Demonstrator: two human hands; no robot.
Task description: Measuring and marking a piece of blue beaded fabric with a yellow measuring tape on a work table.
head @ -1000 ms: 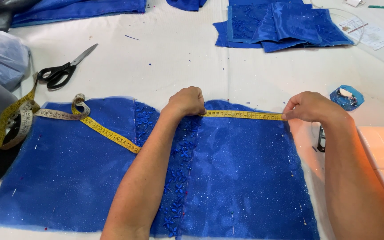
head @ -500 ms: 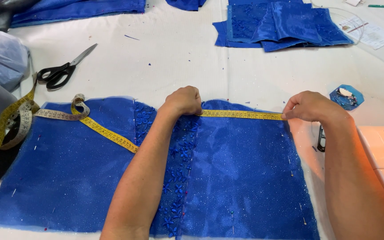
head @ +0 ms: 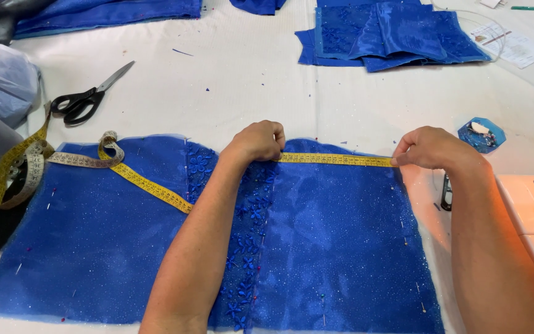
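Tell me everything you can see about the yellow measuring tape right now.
The yellow measuring tape is a soft, flexible strip with dark markings. One stretch lies taut and flat along the top edge of the blue sparkly fabric, pinned down by the left hand and pinched at its end by the right hand. The slack passes under the left forearm, runs diagonally up-left over the fabric, loops once, and trails off the left edge.

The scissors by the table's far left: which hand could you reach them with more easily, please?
Probably the left hand: the scissors lie on its side, while the right hand pins the yellow tape measure at the blue fabric's right edge.
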